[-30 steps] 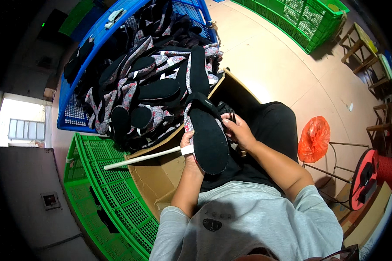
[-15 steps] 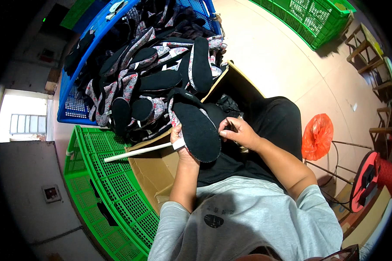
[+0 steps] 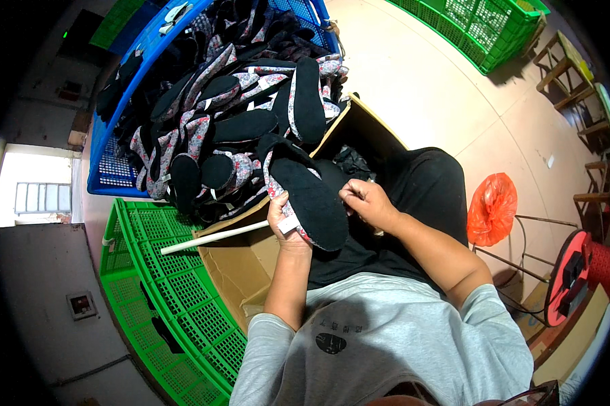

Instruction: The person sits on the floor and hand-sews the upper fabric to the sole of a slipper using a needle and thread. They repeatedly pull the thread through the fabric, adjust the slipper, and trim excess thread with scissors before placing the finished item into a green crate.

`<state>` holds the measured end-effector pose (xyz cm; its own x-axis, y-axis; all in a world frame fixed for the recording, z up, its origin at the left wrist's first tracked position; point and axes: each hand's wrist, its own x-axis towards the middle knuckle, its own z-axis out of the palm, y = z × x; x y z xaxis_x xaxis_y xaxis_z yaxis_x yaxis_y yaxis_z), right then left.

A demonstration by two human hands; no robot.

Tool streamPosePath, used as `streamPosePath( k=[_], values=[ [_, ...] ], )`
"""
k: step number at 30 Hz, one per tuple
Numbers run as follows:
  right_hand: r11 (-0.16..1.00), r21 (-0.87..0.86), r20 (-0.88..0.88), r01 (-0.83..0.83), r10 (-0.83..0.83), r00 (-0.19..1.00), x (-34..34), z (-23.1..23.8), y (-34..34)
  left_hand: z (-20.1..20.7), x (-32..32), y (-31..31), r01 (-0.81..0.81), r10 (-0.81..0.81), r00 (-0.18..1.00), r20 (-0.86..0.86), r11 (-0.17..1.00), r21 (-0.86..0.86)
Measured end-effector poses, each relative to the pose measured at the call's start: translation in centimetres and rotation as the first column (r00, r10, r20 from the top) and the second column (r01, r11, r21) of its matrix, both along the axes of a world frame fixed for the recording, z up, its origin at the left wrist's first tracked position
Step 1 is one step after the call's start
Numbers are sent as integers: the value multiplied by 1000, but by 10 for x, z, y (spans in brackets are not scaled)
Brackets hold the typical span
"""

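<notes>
My left hand grips a slipper by its left edge, over my lap. Its black sole faces up, with floral fabric along the side and a white tag by my fingers. At the sole's right edge is my right hand, thumb and fingers pinched together. Whatever those fingers hold, if anything, is too small or hidden to name. Beyond, a heap of similar slippers with black soles and floral sides fills a blue crate.
An open cardboard box sits against my legs, a white rod across its edge. Left of it stands a green crate. On my right are an orange plastic bag and a red spool. Wooden stools stand farther off.
The slipper has turned slightly in my left hand, its toe swinging right. My right fingers have curled closer together, and the dark thing seen between them earlier no longer shows.
</notes>
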<state>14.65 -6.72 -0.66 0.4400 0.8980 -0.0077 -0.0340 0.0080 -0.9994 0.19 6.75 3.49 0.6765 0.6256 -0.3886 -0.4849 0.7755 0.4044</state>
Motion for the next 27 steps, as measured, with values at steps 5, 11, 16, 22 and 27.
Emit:
streamPosePath(
  k=[5,11,16,22,27],
  values=[
    [990,-112,-269,89,-117,956,5,2,3,6,-5,8,-98,98,995,-22,995,17],
    [997,-16,-258,72,-73,963,-1,8,5,5,-9,14,-79,80,996,-29,996,51],
    [996,-80,39,-35,39,999,-2,15,1,-11,-10,13,-134,164,980,-112,962,238],
    [998,-42,172,-37,44,984,-4,-2,2,14,5,-8,-142,212,968,-135,905,401],
    [996,-65,201,-57,69,977,-3,-6,1,38,16,-23,-142,232,953,-196,911,388]
  ],
)
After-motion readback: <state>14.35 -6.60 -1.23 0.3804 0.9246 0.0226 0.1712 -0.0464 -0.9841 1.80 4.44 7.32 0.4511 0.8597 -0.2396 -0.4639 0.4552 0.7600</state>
